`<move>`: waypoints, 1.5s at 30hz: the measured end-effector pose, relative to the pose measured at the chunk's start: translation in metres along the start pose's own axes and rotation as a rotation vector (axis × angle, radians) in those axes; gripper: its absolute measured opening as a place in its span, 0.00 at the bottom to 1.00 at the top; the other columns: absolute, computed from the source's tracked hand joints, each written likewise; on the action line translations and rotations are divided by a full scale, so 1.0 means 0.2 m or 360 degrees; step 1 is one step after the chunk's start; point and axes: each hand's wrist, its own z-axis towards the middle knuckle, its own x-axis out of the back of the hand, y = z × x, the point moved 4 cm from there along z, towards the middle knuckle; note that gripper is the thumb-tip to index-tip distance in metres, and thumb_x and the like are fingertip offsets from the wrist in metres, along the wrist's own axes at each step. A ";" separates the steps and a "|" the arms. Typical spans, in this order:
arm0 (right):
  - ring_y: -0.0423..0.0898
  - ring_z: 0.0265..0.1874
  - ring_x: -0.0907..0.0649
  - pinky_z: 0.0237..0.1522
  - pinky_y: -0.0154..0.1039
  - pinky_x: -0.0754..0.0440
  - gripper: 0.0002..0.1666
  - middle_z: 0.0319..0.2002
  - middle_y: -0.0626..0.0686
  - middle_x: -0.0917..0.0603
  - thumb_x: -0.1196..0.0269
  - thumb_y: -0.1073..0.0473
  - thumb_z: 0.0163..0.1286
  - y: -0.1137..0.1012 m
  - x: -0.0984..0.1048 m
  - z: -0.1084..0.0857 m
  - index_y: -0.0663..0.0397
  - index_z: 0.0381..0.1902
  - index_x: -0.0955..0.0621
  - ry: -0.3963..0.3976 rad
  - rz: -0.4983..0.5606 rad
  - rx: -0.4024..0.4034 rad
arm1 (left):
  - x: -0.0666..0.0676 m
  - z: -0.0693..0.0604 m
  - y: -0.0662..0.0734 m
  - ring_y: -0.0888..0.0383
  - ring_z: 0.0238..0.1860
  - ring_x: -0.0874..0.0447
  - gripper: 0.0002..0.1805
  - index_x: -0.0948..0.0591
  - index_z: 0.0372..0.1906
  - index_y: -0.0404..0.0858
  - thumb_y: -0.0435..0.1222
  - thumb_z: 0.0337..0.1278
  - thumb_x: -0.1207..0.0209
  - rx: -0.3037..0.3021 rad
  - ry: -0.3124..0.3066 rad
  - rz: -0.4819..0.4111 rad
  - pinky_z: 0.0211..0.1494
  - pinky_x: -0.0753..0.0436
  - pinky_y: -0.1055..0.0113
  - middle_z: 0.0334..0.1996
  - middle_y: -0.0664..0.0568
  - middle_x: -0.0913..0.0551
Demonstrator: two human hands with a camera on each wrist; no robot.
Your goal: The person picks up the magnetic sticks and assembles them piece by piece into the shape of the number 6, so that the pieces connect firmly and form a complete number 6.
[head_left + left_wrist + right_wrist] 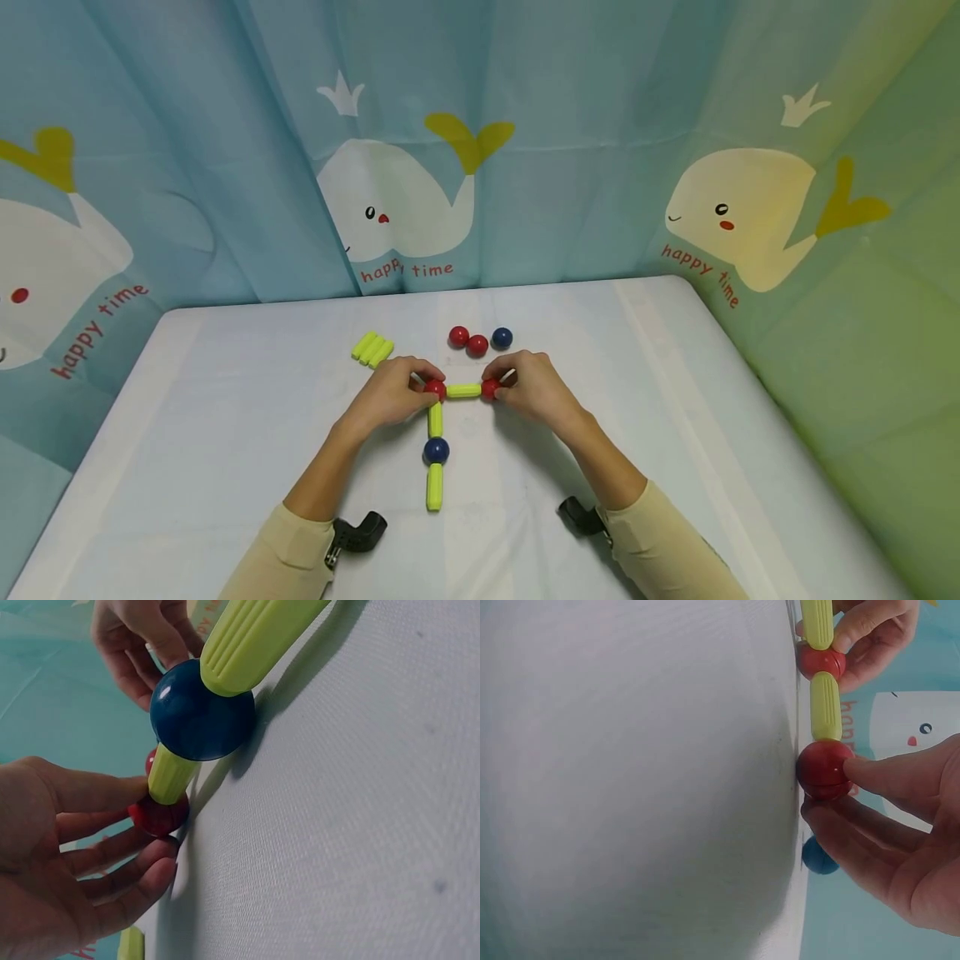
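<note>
My left hand (392, 392) pinches a red ball (435, 389) at the corner of a joined chain. A yellow-green rod (463, 390) runs right from that ball to a second red ball (490, 389), which my right hand (534, 386) pinches between thumb and fingers. Another rod (435, 420) comes down from the corner ball to a blue ball (436, 451), and one more rod (434, 487) continues below it. In the right wrist view, the right-hand red ball (825, 769) touches the end of its rod (826, 706). The left wrist view shows the blue ball (201, 710) close up.
Several loose yellow-green rods (372, 349) lie side by side beyond my left hand. Two loose red balls (459, 337) and a blue ball (502, 337) sit beyond my right hand. A white-covered table (247, 392) ends at a whale-print curtain (585, 150).
</note>
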 end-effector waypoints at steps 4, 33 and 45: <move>0.46 0.38 0.13 0.39 0.38 0.13 0.12 0.37 0.49 0.10 0.30 0.70 0.65 0.00 0.00 0.00 0.51 0.43 0.10 0.0003 -0.0006 0.0002 | 0.00 0.00 0.00 0.54 0.42 0.19 0.12 0.11 0.50 0.43 0.34 0.62 0.31 0.0001 0.0006 -0.0004 0.45 0.17 0.63 0.46 0.51 0.13; 0.58 0.50 0.15 0.52 0.51 0.16 0.24 0.59 0.61 0.14 0.35 0.68 0.65 0.09 0.16 0.28 0.55 0.60 0.15 0.0186 -0.0151 0.0012 | -0.02 0.02 -0.01 0.55 0.41 0.18 0.11 0.10 0.48 0.44 0.34 0.61 0.30 0.0012 0.0039 -0.0005 0.45 0.16 0.64 0.46 0.51 0.13; 0.56 0.46 0.12 0.50 0.49 0.13 0.16 0.49 0.60 0.11 0.31 0.69 0.64 0.12 0.15 0.29 0.58 0.50 0.14 0.0169 -0.0094 -0.0032 | -0.01 0.01 0.00 0.55 0.41 0.18 0.11 0.10 0.49 0.44 0.34 0.61 0.30 0.0028 0.0053 -0.0009 0.45 0.16 0.63 0.44 0.51 0.13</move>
